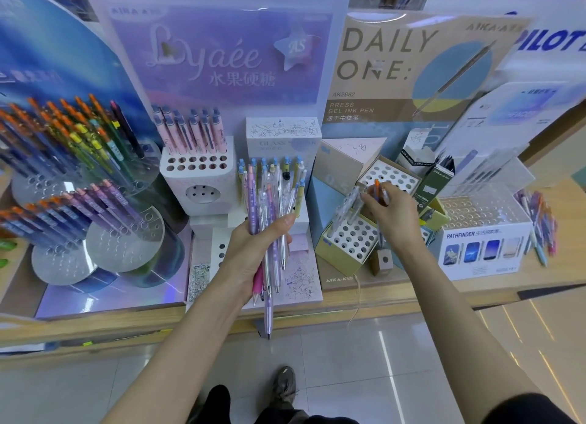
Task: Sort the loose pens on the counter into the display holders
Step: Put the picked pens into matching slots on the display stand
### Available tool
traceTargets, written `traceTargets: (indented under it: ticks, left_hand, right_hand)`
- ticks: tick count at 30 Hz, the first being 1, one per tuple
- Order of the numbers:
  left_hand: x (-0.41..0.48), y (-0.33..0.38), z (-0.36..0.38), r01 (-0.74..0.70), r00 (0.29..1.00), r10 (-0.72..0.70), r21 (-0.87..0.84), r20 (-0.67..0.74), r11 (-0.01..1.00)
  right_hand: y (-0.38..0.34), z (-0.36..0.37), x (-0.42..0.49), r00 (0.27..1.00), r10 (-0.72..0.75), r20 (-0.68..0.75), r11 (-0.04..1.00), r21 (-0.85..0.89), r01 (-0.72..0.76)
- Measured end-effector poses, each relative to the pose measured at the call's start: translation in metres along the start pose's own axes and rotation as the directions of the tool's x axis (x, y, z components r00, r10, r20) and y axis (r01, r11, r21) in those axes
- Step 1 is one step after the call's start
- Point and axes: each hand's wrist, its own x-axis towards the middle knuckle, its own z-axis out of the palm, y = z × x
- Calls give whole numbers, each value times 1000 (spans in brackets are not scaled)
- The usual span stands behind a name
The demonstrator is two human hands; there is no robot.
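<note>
Round acrylic tiers (126, 243): far left. We record orange- and purple-topped pens standing in the holes, with several holes vacant.
White holder (203, 206): right of the tiers. Pink pens stand in its rear rows and the front rows are vacant.
Left hand (253, 252): fingers and thumb are curled round a bundle of pens (272, 208), held tips down above the counter edge in front of the middle display.
Yellow holder (336, 258): between the two hands. A few clear pens (348, 204) lean in its rear holes and most holes are vacant.
Right hand (394, 216): fingertips pinch an orange-topped pen (376, 189) above the yellow holder, in front of the rear perforated box (390, 173). Blur prevents us from telling whether a second pen shares the pinch.
Loose pens (539, 223): a pile lies on the counter (412, 292) at far right, beside the Pathfinder box (482, 236).
Step in hand: we judge it to be matching and seating one pen. Sorting is partway done, with the bundle and the pile outstanding.
Next move: we judge it calls for choosing the holder that fits this pen's type. The orange top suggests the far-left tiers, though we cannot confirm this. The tip must then be aligned over a vacant hole and lowered straight, clear of the leaning clear pens.
</note>
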Motion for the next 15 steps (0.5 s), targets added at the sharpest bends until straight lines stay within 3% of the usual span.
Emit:
traceTargets:
  ticks: [5,8,10,12,15]
  left_hand:
    - [-2,-1,-4,-21,1000,21,0,-4,1000]
    - [-3,0,-12,-22,999,22,-7,-33,1000]
    - [-3,2,-17,-31,998,31,-5,-55,999]
    - [-4,5,-24,-49,996,48,-6,-81,999]
    - [-9,10,-40,-78,990,74,-30,-121,996]
  right_hand:
    - [-9,-6,-6,999,14,-33,998,56,-12]
    - [-24,-9,-24,994,48,-96,928,373,-9]
    - [-40,-8,-34,999,47,-13,793,609,-30]
    - [-58,-2,-41,996,-4,86,692,720,-59]
    - [-83,13,-44,983,-91,161,688,724,-55]
